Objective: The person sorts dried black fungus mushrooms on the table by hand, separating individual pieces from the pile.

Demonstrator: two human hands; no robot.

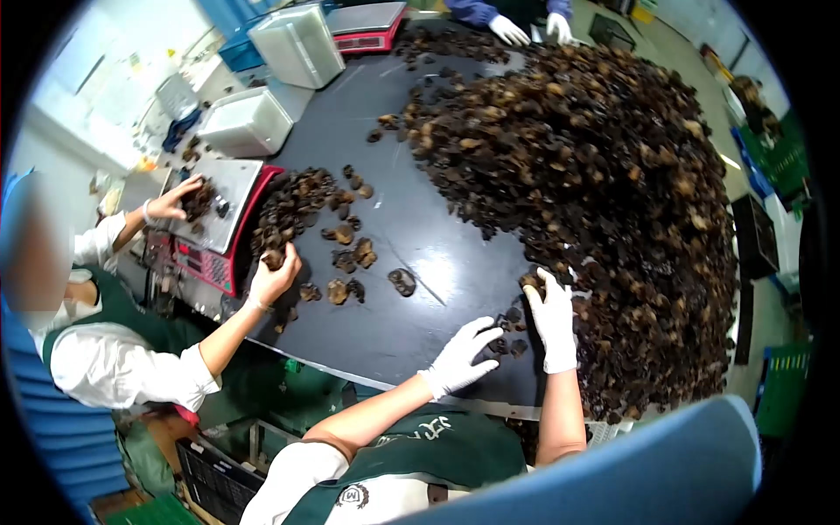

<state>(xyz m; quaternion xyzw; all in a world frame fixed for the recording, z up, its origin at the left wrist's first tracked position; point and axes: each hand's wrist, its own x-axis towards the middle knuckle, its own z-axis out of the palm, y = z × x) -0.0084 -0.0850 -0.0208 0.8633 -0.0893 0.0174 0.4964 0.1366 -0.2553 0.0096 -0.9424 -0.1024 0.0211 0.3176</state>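
My left hand (462, 357), in a white glove, is low over the dark table (385, 219), its fingers apart and curved beside a few small dark pieces (517, 348). At the left edge of a large heap of dark brown, mushroom-like pieces (604, 175) is my right hand (553, 319), also gloved. Its fingers are spread, with the tips close to a brown piece (529, 279); no firm grip on it shows. A single piece (402, 282) lies apart, up and to the left of my left hand.
At left, a co-worker's bare hands (275, 278) handle pieces beside and on a red scale (219, 267). Smaller piles lie near it. White tubs (247, 122) and another scale (365, 39) stand at the back left. Another person's gloved hands (509, 31) are across the table.
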